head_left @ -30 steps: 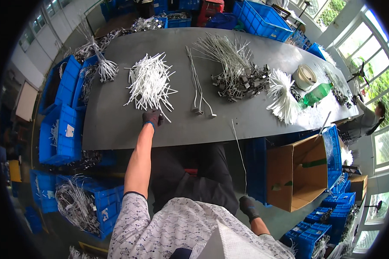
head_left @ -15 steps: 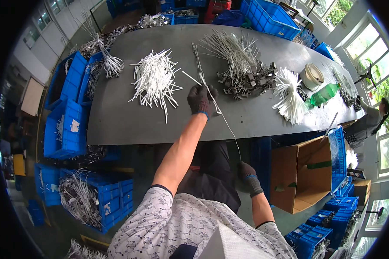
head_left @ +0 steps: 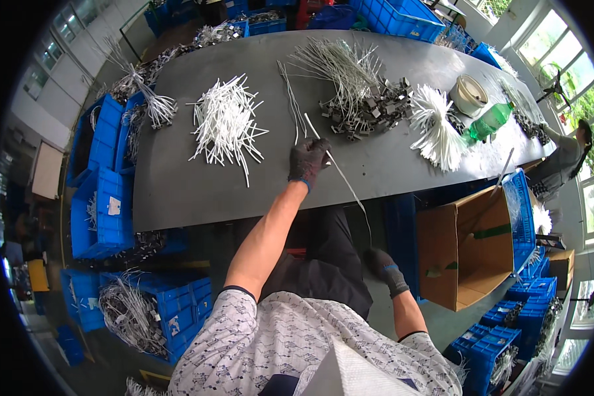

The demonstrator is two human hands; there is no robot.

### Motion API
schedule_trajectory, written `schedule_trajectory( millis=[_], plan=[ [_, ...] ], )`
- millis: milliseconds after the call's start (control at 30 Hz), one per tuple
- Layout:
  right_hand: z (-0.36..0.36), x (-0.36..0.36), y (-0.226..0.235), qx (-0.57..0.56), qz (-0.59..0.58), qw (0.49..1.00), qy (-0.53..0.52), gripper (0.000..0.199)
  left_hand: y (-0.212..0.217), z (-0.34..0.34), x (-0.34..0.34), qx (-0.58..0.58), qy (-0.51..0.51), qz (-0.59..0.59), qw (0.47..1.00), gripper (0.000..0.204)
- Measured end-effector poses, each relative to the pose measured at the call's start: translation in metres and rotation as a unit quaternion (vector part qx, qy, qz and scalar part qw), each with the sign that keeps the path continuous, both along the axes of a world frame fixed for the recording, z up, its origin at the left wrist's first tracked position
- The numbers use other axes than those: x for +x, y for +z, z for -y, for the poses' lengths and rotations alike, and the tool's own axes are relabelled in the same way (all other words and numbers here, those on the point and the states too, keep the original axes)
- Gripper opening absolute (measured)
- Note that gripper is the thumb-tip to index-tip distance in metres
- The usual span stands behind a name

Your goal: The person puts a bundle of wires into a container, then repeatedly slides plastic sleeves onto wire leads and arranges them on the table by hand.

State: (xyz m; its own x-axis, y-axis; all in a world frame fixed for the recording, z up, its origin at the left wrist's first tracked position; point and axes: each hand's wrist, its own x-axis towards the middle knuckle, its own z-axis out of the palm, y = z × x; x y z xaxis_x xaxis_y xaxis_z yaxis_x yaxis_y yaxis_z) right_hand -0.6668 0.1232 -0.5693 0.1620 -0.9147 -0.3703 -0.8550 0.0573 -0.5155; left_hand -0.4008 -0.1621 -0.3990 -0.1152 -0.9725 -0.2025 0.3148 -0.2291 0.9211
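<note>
My left hand [head_left: 308,160], in a dark glove, rests on the grey table [head_left: 178,191] near its front edge. It is closed on a long thin white wire [head_left: 347,186], and a short white end sticks out past its fingers. The wire runs down off the table edge to my right hand [head_left: 385,266]. That hand is also gloved, hangs below the table beside my lap, and is closed around the wire's lower end. Two loose wires [head_left: 290,99] lie just beyond my left hand.
A pile of white ties [head_left: 226,122] lies to the left. Wires with metal clips [head_left: 360,99], a white bundle [head_left: 435,129], a tape roll [head_left: 468,96] and a green bottle [head_left: 487,122] lie to the right. An open cardboard box [head_left: 472,244] and blue crates [head_left: 102,178] flank me. Another person [head_left: 567,145] works at far right.
My left hand moved right along the table from in front of the tie pile to the loose wires and closed on the wire. My right hand stayed low.
</note>
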Motion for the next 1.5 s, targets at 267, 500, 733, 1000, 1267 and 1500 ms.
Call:
schedule_trajectory(
  millis=[267, 500, 733, 1000, 1267, 1500],
  plan=[
    [0.15, 0.106, 0.141, -0.258, 0.324, 0.874, -0.256, 0.032, -0.02, -0.082, -0.024, -0.01, -0.166, 0.071, 0.983, 0.02],
    [0.203, 0.127, 0.104, -0.348, 0.165, 0.918, -0.098, 0.038, -0.055, -0.053, 0.007, -0.02, -0.148, 0.095, 0.984, 0.021],
    [0.297, 0.106, 0.13, -0.354, 0.092, 0.91, -0.197, 0.046, -0.07, 0.04, 0.064, -0.098, -0.057, 0.405, 0.907, 0.031],
    [0.33, 0.062, 0.091, -0.228, 0.013, 0.953, -0.201, 0.041, -0.091, 0.009, 0.157, -0.039, 0.128, 0.628, 0.766, 0.031],
    [0.332, 0.087, 0.071, -0.149, 0.041, 0.934, -0.322, 0.051, -0.134, -0.008, 0.22, 0.09, 0.031, 0.715, 0.692, 0.036],
    [0.366, 0.072, 0.047, 0.054, 0.486, 0.774, -0.403, 0.048, -0.149, 0.002, 0.216, 0.044, 0.055, 0.66, 0.748, 0.033]
  ],
)
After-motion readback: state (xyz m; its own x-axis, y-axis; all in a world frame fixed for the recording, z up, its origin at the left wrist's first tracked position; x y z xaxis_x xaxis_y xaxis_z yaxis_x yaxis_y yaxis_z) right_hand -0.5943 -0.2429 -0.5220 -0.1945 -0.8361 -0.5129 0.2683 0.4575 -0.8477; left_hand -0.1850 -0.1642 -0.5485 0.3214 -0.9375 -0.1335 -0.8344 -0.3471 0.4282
